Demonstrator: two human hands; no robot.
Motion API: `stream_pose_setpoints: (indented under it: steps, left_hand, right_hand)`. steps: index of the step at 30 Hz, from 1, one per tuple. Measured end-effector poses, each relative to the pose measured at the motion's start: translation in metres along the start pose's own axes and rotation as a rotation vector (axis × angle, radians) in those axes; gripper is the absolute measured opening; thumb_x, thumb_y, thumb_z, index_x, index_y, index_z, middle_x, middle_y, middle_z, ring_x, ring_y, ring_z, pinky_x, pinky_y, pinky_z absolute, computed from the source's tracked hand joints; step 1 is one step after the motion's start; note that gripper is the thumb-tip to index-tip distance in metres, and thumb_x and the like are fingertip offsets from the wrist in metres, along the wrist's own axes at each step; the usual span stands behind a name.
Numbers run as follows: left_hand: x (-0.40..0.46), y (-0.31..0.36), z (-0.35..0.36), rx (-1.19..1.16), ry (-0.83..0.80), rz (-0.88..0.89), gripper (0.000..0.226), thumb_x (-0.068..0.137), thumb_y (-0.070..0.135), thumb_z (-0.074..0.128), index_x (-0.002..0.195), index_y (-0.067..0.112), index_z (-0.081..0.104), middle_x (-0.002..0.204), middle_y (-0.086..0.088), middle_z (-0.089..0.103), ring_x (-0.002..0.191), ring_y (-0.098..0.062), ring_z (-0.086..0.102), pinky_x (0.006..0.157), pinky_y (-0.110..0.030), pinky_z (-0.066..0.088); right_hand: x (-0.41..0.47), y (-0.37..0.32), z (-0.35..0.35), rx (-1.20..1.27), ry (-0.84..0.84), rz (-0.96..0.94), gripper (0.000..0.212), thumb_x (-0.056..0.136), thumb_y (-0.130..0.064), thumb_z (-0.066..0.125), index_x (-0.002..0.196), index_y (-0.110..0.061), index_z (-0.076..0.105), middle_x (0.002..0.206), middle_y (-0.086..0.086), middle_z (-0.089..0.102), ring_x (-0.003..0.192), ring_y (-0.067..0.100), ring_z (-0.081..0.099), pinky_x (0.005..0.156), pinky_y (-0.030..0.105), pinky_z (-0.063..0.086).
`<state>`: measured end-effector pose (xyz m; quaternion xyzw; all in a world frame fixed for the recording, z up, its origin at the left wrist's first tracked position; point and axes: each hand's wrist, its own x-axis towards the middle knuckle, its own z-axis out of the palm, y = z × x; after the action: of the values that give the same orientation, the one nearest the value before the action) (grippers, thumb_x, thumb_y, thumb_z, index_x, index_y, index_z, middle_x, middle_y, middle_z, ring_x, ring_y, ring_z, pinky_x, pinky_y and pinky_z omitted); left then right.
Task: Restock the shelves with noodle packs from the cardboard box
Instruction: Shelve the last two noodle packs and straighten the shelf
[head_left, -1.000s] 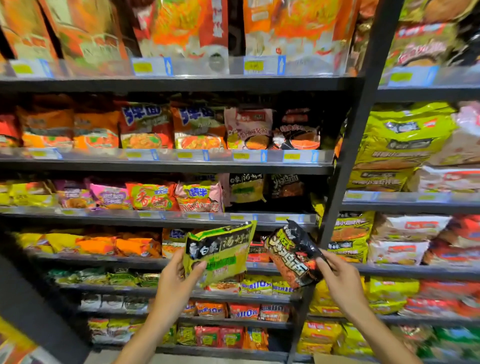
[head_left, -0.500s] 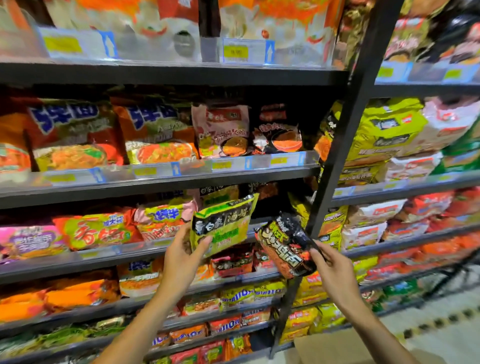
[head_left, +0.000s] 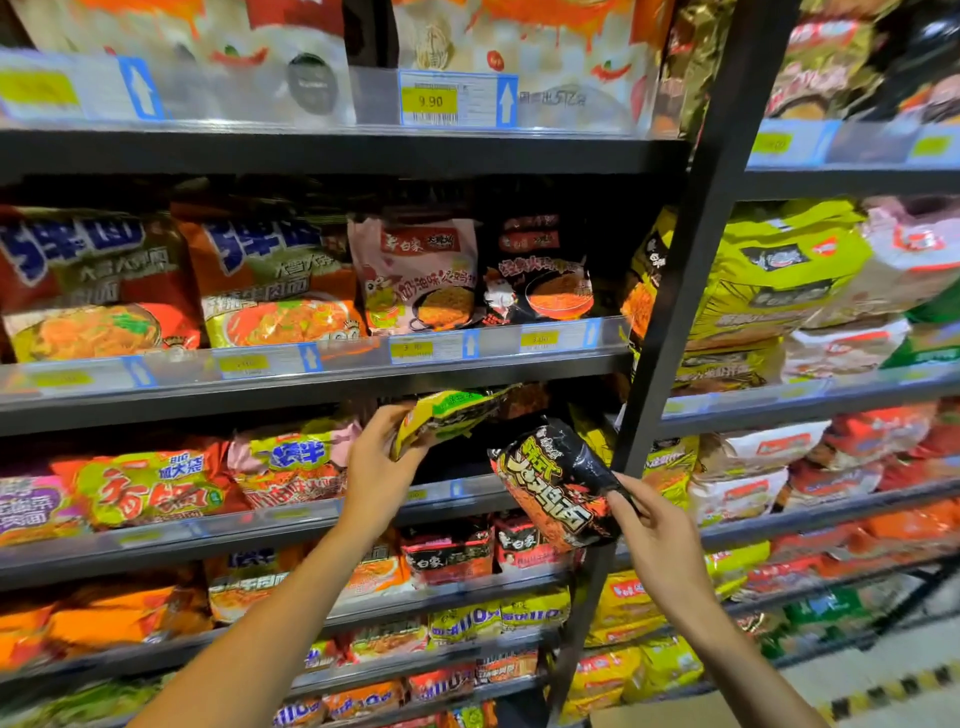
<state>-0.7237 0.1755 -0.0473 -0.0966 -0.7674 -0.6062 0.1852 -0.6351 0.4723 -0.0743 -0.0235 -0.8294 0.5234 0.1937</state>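
My left hand (head_left: 376, 475) grips a yellow-green noodle pack (head_left: 449, 415), tipped nearly flat and pushed partly into the dark gap of the third shelf (head_left: 291, 519), under the shelf above. In front of the black upright post (head_left: 670, 332), my right hand (head_left: 657, 535) pinches the lower right corner of a black noodle pack with orange lettering (head_left: 558, 483), holding it tilted just right of the gap. A corner of the cardboard box (head_left: 670, 714) shows at the bottom edge.
Shelves on both sides of the post are packed with noodle bags: orange and red ones (head_left: 270, 280) above, pink and black packs (head_left: 415, 275) over the gap, green bags (head_left: 769, 270) to the right. Price tags line the shelf rails. Striped floor tape (head_left: 893, 686) lies low right.
The view has moved closer and up to the shelves. My left hand has tipped the green pack from upright to nearly flat and pushed it into the shelf gap. The black pack stayed beside it.
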Motion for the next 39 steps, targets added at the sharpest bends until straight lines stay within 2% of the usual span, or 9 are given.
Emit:
stream_pose_setpoints:
  steps: [3,8,14,17,21,26,29,33,39]
  left_hand:
    - [0.012,-0.011,0.01,0.009,0.016,-0.1,0.029,0.087,0.01,0.074,0.112,0.016,0.061,0.103,0.006,0.07,0.098,0.002,0.066,0.091,-0.022,0.053]
    - [0.024,-0.044,0.019,0.31,0.014,-0.173,0.028,0.088,0.034,0.072,0.087,0.008,0.061,0.081,-0.009,0.063,0.08,-0.021,0.062,0.069,-0.041,0.048]
    - [0.023,-0.035,0.027,0.626,0.129,0.002,0.024,0.091,0.005,0.063,0.083,0.008,0.041,0.08,-0.004,0.034,0.071,-0.021,0.035,0.061,-0.035,0.03]
    - [0.029,-0.027,0.026,0.863,0.018,0.09,0.029,0.073,-0.01,0.073,0.098,-0.004,0.059,0.076,-0.019,0.051,0.064,-0.037,0.052,0.052,-0.041,0.045]
    - [0.035,-0.022,0.027,1.124,-0.103,0.25,0.051,0.037,-0.02,0.083,0.08,0.004,0.071,0.055,-0.019,0.055,0.039,-0.038,0.05,0.034,-0.033,0.041]
    - [0.018,-0.029,0.033,1.081,-0.137,0.451,0.062,0.053,-0.02,0.07,0.105,0.014,0.071,0.097,-0.015,0.06,0.084,-0.033,0.048,0.065,-0.042,0.047]
    - [0.008,-0.038,0.036,1.094,-0.245,0.465,0.038,0.084,0.01,0.068,0.121,0.015,0.063,0.111,-0.006,0.056,0.1,-0.028,0.046,0.08,-0.042,0.05]
    - [0.002,-0.042,0.034,1.216,-0.32,0.261,0.049,0.096,0.049,0.041,0.128,0.015,0.057,0.108,-0.008,0.058,0.099,-0.031,0.052,0.082,-0.044,0.051]
    - [0.006,-0.044,0.026,1.271,-0.459,0.118,0.076,0.09,0.063,0.008,0.146,0.022,0.036,0.13,-0.011,0.048,0.119,-0.034,0.042,0.097,-0.047,0.04]
  right_hand:
    - [0.008,0.001,-0.004,0.03,-0.003,-0.022,0.022,0.099,-0.02,0.058,0.118,-0.023,0.068,0.101,-0.026,0.071,0.1,-0.009,0.064,0.084,0.013,0.052]
    - [0.023,0.005,-0.006,0.027,0.001,-0.07,0.023,0.098,-0.017,0.059,0.119,-0.018,0.068,0.105,-0.017,0.071,0.097,-0.014,0.062,0.075,0.003,0.047]
    - [0.037,0.01,0.005,-0.021,0.033,-0.094,0.029,0.098,-0.028,0.057,0.124,-0.02,0.068,0.085,-0.005,0.075,0.079,0.017,0.071,0.067,0.041,0.06]
    - [0.042,0.005,0.013,-0.067,0.039,-0.128,0.029,0.099,-0.029,0.055,0.126,-0.023,0.066,0.063,-0.005,0.068,0.048,0.014,0.058,0.045,0.03,0.044]
    - [0.053,-0.011,0.018,-0.127,0.086,-0.195,0.031,0.1,-0.024,0.055,0.129,-0.028,0.065,0.072,-0.019,0.068,0.057,0.004,0.062,0.043,0.022,0.044]
    - [0.069,-0.028,0.029,-0.257,0.134,-0.281,0.032,0.099,-0.019,0.056,0.129,-0.025,0.066,0.061,-0.027,0.047,0.056,-0.005,0.054,0.047,0.007,0.032]
    - [0.084,-0.028,0.037,-0.329,0.154,-0.336,0.031,0.099,-0.021,0.057,0.129,-0.022,0.066,0.078,-0.014,0.069,0.058,-0.004,0.057,0.059,0.005,0.036]
    - [0.106,-0.03,0.049,-0.444,0.172,-0.441,0.015,0.098,-0.017,0.057,0.095,-0.013,0.071,0.081,-0.003,0.07,0.074,0.018,0.065,0.063,0.033,0.053]
    - [0.135,-0.032,0.063,-0.568,0.078,-0.248,0.025,0.091,-0.011,0.055,0.068,-0.004,0.056,0.061,0.004,0.052,0.061,0.027,0.052,0.057,0.035,0.038]
